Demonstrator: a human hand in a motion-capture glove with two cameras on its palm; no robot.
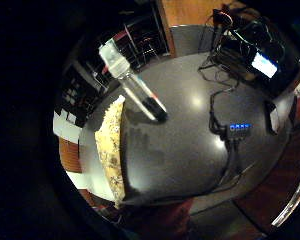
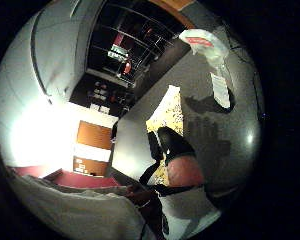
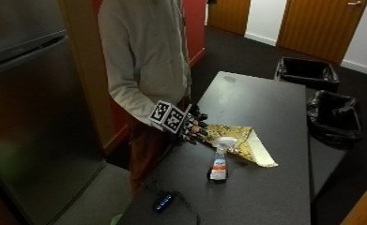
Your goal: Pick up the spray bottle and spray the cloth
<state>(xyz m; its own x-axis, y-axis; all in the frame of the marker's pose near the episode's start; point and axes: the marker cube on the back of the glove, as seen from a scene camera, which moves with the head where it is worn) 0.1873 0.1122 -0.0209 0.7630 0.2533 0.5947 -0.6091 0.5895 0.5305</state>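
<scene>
Spray bottle (image 2: 210, 60) upright on table (image 2: 240, 135), beside, perhaps touching, cloth (image 2: 169, 116).

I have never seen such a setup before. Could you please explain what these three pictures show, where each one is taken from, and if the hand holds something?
There is no robot here. A person stands at a dark table and wears a black glove on the right hand. The normal-looking picture comes from a camera beside the table. The two round pictures come from small cameras on that hand's palm, one at the thumb side, one at the little finger side. On the table stand a spray bottle and, beside it, a yellow patterned cloth. A small hub with blue lights lies near the table's edge. The hand hovers near the cloth and holds nothing; the bottle is untouched.
</scene>
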